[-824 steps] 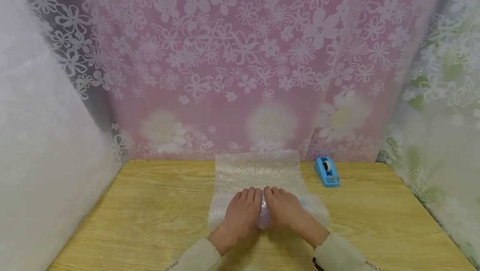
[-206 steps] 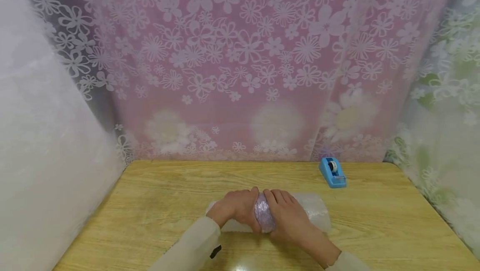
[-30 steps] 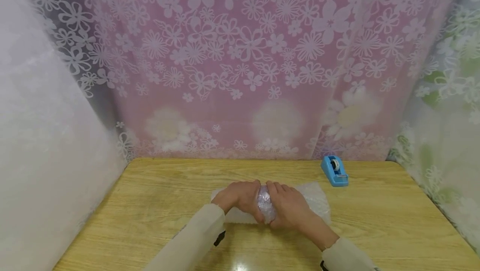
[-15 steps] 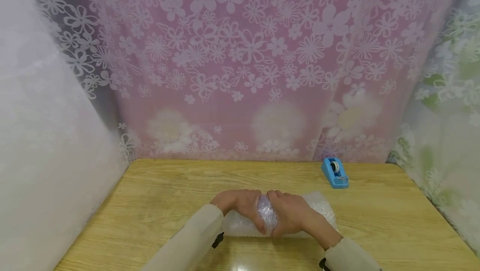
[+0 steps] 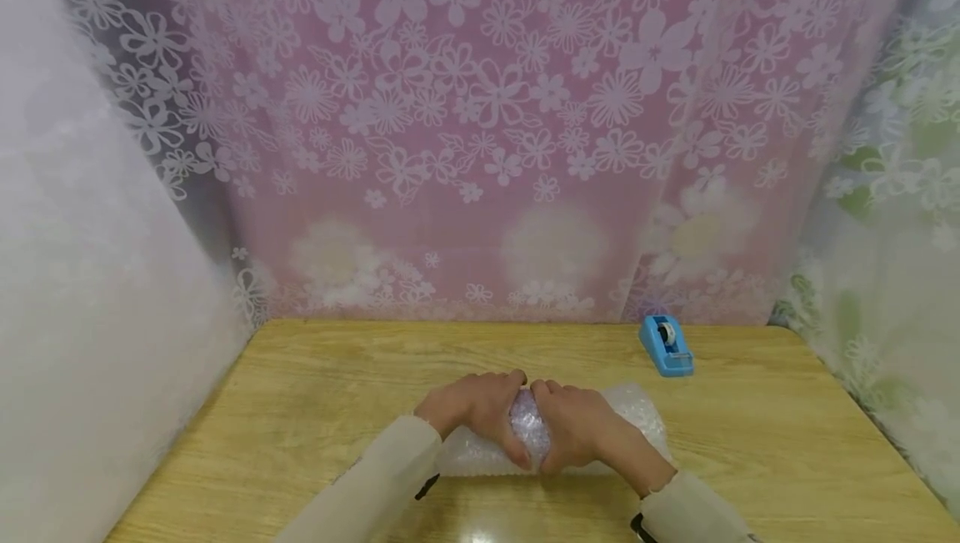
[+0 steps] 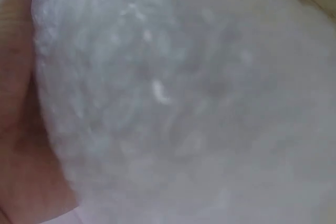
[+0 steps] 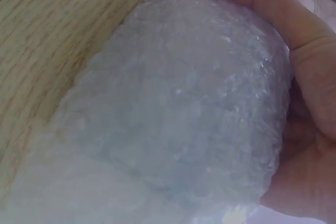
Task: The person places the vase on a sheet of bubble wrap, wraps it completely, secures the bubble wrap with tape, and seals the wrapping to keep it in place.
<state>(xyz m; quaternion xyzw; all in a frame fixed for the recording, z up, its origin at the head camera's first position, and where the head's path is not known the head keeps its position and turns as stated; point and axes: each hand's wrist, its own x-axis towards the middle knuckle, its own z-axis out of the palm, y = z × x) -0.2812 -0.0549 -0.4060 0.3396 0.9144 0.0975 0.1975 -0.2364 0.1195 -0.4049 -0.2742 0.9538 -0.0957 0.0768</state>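
Note:
A roll of clear bubble wrap (image 5: 529,429) lies crosswise near the middle of the table, faintly purple between the hands. My left hand (image 5: 480,411) grips it left of centre, thumb on the near side and fingers over the top. My right hand (image 5: 581,424) grips it just right of centre in the same way. In the left wrist view the wrap (image 6: 173,98) fills most of the picture, beside part of the hand (image 6: 26,129). The right wrist view shows the wrap (image 7: 178,93) with thumb and palm (image 7: 310,77) curved round it. What lies inside is hidden.
A blue tape dispenser (image 5: 667,346) with a white roll stands at the back right of the wooden table (image 5: 337,393). A pink floral curtain (image 5: 450,151) hangs behind the table, with pale sheets (image 5: 97,276) at the left and right sides.
The flat sheet of wrap seen behind the hands much earlier is now rolled up. Over the last second the roll shifted slightly towards the near edge, both hands still gripping it.

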